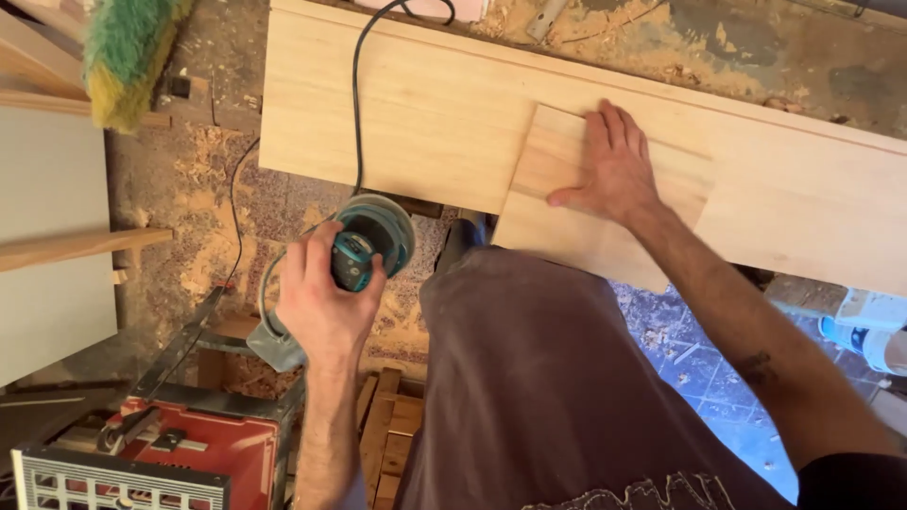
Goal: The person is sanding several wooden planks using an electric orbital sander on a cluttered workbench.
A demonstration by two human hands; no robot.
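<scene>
My left hand [321,302] grips a teal and black orbital sander [370,241], held just off the near edge of a long pale wooden board [425,123]. The sander's black cord [356,94] runs up across that board. My right hand [614,170] lies flat, fingers spread, on a smaller pale wooden panel [557,227] that rests partly on the long board and overhangs its near edge toward my body.
A red and grey table saw [179,453] stands at lower left. White panels [47,236] and wood strips lean at the left. A green and yellow brush [128,52] is at top left. Sawdust covers the floor [198,179]. Stacked wood slats [387,434] lie below.
</scene>
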